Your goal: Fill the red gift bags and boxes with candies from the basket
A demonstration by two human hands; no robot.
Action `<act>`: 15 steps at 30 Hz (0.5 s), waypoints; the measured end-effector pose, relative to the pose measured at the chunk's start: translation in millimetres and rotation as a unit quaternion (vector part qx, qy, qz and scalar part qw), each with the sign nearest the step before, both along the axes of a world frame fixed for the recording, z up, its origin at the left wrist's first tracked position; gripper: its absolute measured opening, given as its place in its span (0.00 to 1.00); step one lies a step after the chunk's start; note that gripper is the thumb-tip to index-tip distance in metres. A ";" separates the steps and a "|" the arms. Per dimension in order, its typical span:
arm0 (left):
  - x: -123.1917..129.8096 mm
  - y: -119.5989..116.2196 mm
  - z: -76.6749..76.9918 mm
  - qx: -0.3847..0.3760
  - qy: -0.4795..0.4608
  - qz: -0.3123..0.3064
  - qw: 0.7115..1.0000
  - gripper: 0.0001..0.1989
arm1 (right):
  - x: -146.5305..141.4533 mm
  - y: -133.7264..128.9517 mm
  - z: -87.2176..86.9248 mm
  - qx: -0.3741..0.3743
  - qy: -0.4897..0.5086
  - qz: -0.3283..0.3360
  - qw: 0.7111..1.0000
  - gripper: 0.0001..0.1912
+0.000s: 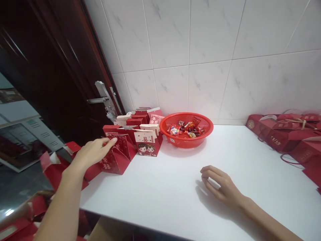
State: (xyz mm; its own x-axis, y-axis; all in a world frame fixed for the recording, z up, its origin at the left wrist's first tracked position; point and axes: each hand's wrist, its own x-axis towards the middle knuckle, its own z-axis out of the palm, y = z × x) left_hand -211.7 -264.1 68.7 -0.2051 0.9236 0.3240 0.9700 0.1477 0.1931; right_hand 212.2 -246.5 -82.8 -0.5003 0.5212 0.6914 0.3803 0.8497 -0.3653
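My left hand (pixel 96 152) reaches over the left end of the white table (pixel 155 187). Its fingers and thumb close on the top of a red gift box (pixel 110 163) with pale printed patterns, whose upper edge they partly hide. Beside that box stands another, with two cartoon faces on a pale front (pixel 147 145). My right hand (pixel 219 184) hovers low over the tabletop, fingers curled and thumb tip near the index tip, with nothing visible in it. A red plastic basket (pixel 187 143) beyond it holds wrapped candies (pixel 189 128).
More upright gift boxes (pixel 135 122) crowd the back left against the tiled wall (pixel 170 83). Dark red boxes with cord handles (pixel 283 134) line the right side. Other red boxes (pixel 54 167) sit beyond the table's left edge, near a dark door with a metal handle (pixel 101 99).
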 end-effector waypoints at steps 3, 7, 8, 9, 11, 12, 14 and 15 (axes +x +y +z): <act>5.2 -2.3 4.3 -0.079 0.002 0.047 0.996 0.25 | 4.1 3.2 -2.8 -0.034 0.027 0.000 0.999 0.08; 17.7 -16.4 8.4 -0.154 -0.102 -0.076 0.980 0.23 | 2.4 7.9 -5.0 -0.067 0.047 -0.006 0.997 0.07; 23.6 -19.8 9.5 -0.161 -0.128 -0.119 0.971 0.23 | 0.8 8.4 -4.8 -0.078 0.051 -0.007 0.996 0.07; 31.0 -22.2 10.8 -0.167 -0.145 -0.157 0.963 0.23 | -1.1 8.6 -4.2 -0.089 0.055 -0.008 0.994 0.07; 50.3 -22.3 13.8 -0.167 -0.146 -0.221 0.950 0.20 | -5.7 8.3 -1.1 -0.114 0.066 -0.016 0.991 0.06; 61.3 -19.8 15.1 -0.160 -0.139 -0.255 0.944 0.18 | -8.4 8.0 1.4 -0.128 0.072 -0.022 0.989 0.05; 84.3 -10.1 16.1 -0.129 -0.124 -0.316 0.932 0.14 | -14.4 7.7 8.2 -0.167 0.089 -0.036 0.981 0.06; 95.4 -3.5 15.5 -0.113 -0.116 -0.347 0.924 0.11 | -17.7 8.0 12.3 -0.189 0.101 -0.039 0.976 0.08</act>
